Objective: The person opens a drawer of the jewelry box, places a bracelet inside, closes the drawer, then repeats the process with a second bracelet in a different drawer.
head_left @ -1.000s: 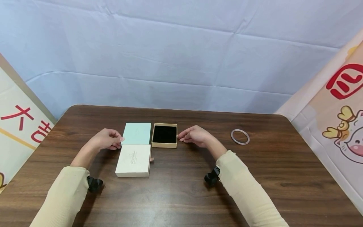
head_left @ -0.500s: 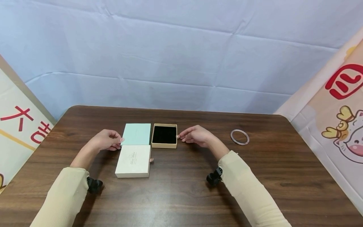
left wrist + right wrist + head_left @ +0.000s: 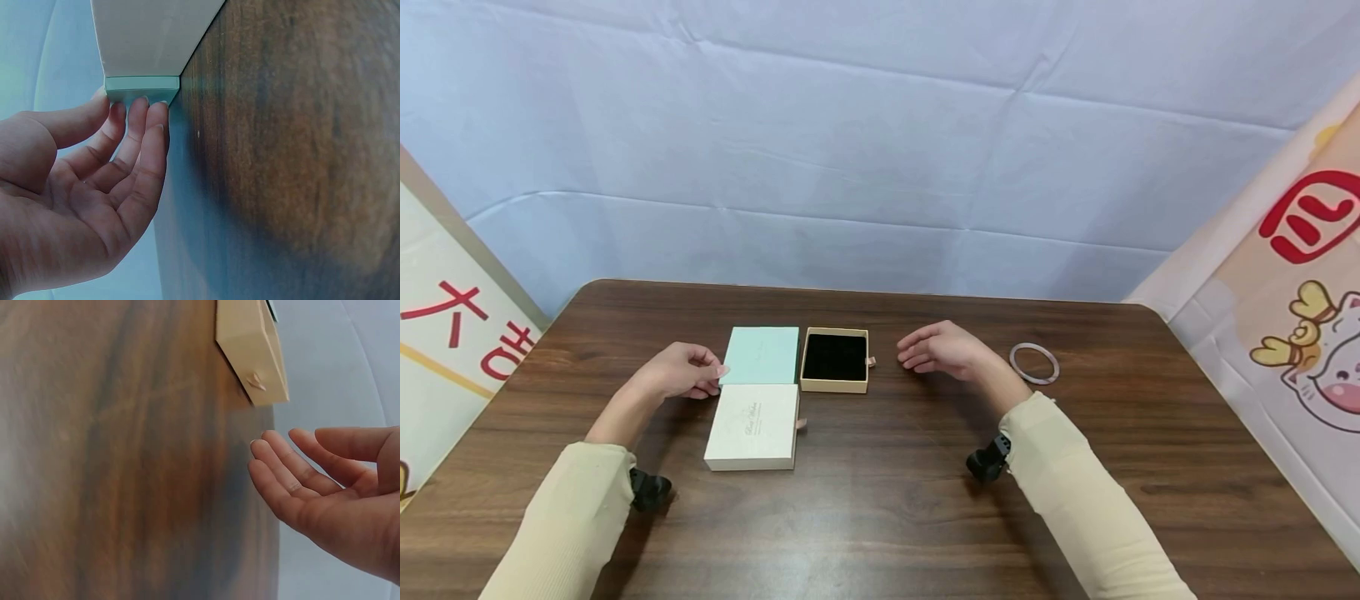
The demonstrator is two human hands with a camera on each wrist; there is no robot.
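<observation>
My left hand (image 3: 681,371) holds the left edge of a mint-green jewelry box cover (image 3: 762,354), thumb on its top edge and fingertips at its side. In the left wrist view, the fingertips (image 3: 156,106) meet the green end (image 3: 142,84). Just right of the cover lies its pulled-out drawer (image 3: 835,386), pale gold with a black pad inside and a small ribbon tab (image 3: 871,362). My right hand (image 3: 947,350), with nothing in it, hovers right of that tab with loosely extended fingers. A pale lilac bangle (image 3: 1034,381) lies farther right.
A white drawer-style gift box (image 3: 752,427) with a ribbon tab (image 3: 802,424) lies directly in front of the mint cover. All stand on a dark wood table (image 3: 880,517), backed by a pale cloth (image 3: 850,167). Printed banners hang at both sides.
My right hand has let go of the drawer's ribbon tab and moved right toward the bangle. The left hand has stayed at the mint cover, and the boxes look unmoved.
</observation>
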